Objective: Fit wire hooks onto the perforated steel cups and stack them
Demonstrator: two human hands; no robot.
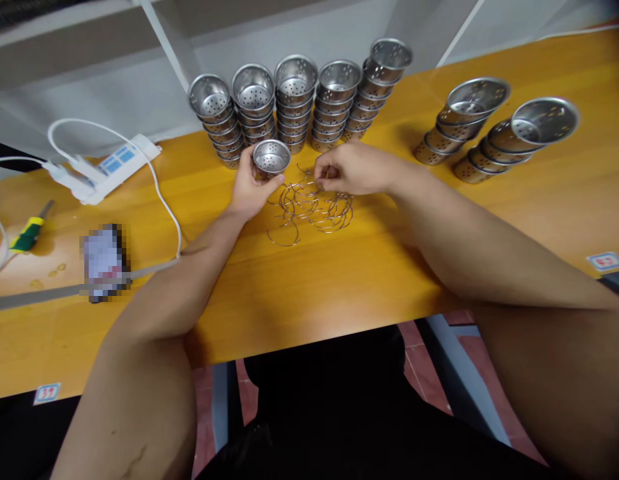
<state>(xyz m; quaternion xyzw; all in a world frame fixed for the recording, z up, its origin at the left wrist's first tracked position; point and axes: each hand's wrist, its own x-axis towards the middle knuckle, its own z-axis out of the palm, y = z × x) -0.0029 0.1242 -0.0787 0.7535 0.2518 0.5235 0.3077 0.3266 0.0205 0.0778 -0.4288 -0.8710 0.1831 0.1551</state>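
My left hand [250, 190] grips a small perforated steel cup [271, 158], held upright just above the yellow table [339, 280]. My right hand [350, 170] is pinched on a thin wire handle at the top of a tangled pile of wire handles [309, 208] lying between my hands. Behind both hands stand several stacks of identical steel cups [294, 103], close to my fingers.
Two tilted cup stacks [489, 127] lie at the right. A white power strip [112, 163] with cable sits at the left, beside a green-yellow screwdriver [29, 230] and a blurred small object [104, 263]. The table's front edge is near my body.
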